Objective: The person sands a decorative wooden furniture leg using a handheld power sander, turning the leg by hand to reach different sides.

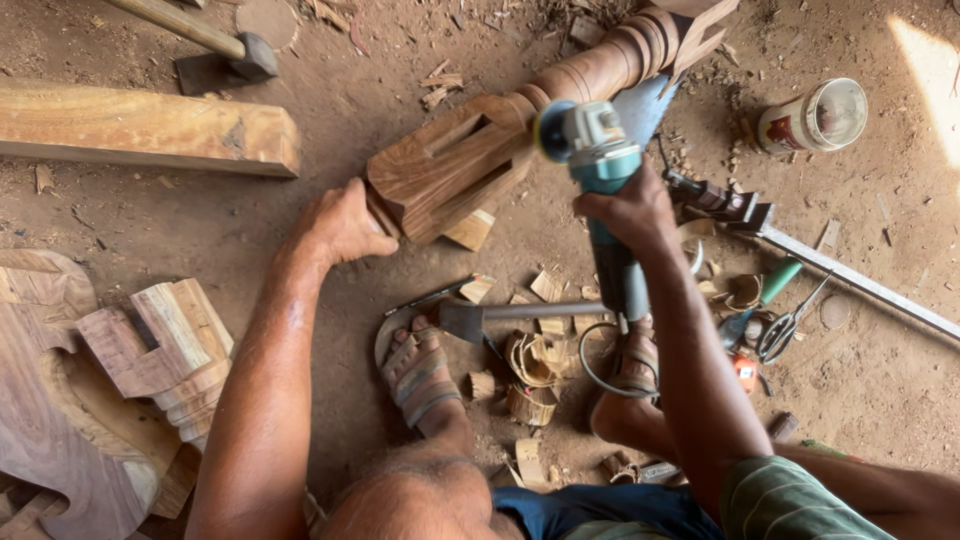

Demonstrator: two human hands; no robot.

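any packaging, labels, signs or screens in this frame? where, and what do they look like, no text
Jar: lies on its side on the dirt floor, upper right, beyond the angle grinder; cylindrical, clear rounded end, wrapped in a cream label with a red patch.
Small orange item: on the floor by the scissors, right of the right foot; too small to tell if it is a package.
No signs or screens.
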